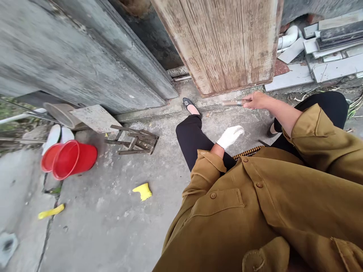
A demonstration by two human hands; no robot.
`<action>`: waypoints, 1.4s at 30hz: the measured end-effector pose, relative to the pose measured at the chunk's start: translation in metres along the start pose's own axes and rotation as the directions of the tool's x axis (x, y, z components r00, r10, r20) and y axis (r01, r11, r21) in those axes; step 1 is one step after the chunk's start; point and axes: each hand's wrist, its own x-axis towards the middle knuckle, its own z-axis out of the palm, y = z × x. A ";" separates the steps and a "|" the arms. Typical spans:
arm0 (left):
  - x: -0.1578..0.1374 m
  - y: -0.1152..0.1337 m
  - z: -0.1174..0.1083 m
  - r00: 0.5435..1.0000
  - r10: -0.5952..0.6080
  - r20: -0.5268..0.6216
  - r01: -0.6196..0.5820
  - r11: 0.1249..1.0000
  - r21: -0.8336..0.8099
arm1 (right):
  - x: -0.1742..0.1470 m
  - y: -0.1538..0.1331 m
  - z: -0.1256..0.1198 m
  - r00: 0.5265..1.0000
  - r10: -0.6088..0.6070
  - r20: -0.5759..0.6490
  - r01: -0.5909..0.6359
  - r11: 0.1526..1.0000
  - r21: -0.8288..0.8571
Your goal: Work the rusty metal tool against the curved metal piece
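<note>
My right hand [256, 101] is bare and closed around a slim brush [233, 102], which points left in front of the wooden panel. The brush is slightly blurred, and a ringed band shows near my fingers. My left hand [229, 138] wears a white glove and is held over my lap, close to my left knee. Its fingers are curled together; whatever may be inside them is hidden. Ahead of me leans a brown plank panel [224, 45] with worn, streaky paint, its lower edge near the concrete step.
Red buckets [87, 155] lie on their side at left, by a small wooden stool [136, 141] on its side. Yellow pieces [144, 192] lie on the concrete floor [107, 234]. A grey board [85, 56] leans at left. Stacked tiles [337, 70] and a white pipe [289, 37] are at right.
</note>
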 end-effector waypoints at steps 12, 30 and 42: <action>-0.001 -0.010 -0.029 0.986 0.094 -0.135 -0.068 0.980 0.185 | -0.013 -0.001 -0.001 0.543 -0.235 0.806 0.205 0.968 0.144; 0.007 -0.019 -0.011 0.973 0.232 -0.018 -0.198 0.867 0.458 | 0.002 0.003 -0.012 0.995 0.059 0.078 -0.033 0.954 -0.298; 0.037 -0.014 -0.018 0.997 0.072 -0.040 -0.078 0.985 -0.157 | -0.013 0.008 0.000 0.712 -0.195 0.675 0.132 0.981 0.145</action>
